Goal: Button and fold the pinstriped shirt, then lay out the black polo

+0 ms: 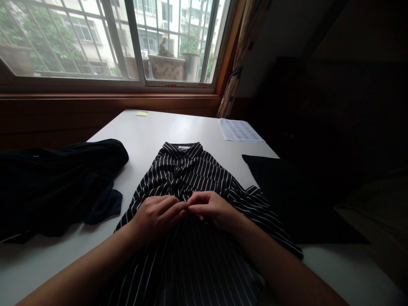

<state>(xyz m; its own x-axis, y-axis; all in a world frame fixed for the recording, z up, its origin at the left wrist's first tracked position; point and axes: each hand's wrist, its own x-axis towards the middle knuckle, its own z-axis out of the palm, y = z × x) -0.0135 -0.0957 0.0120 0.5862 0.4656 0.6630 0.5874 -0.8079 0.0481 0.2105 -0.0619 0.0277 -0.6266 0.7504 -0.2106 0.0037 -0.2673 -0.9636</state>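
Observation:
A black shirt with white stripes (204, 170) lies front up on the white table, its collar pointing toward the window. Both hands meet at the middle of its front, along the line where the two halves join. My left hand (161, 212) is closed, with its fingertips pinching the cloth there. Touching it from the right, my right hand (212, 208) pinches the same spot between thumb and forefinger. Any button between the fingertips is hidden. One striped sleeve spreads out to the right, partly beneath my right forearm.
Dark clothing (63, 182) is heaped on the left of the white table (188, 125). A flat black cloth or sheet (293, 199) hangs over the right side. Printed papers (240, 130) and a yellow sticky note (142, 114) lie toward the window (140, 42).

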